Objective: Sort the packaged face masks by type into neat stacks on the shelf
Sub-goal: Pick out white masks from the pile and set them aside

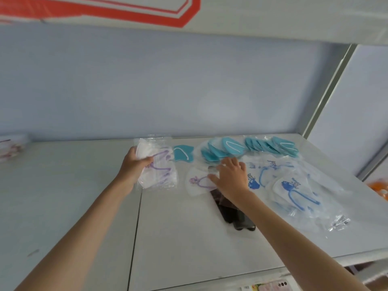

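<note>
The left hand (134,164) holds a purple mask stack (157,164) in a curled grip above the shelf (189,238). The right hand (231,177) lies with fingers spread, thumb touching a lone purple mask (199,182).

Shelf (178,238) landmark. Its left half and front centre lie bare, open to a hand. Teal masks (237,149) line its back right; blue-print packets (294,185) crowd its right side toward the front edge; black masks (235,217) sit mid-shelf under the right forearm. Upper shelf board (273,17) caps headroom above.
</note>
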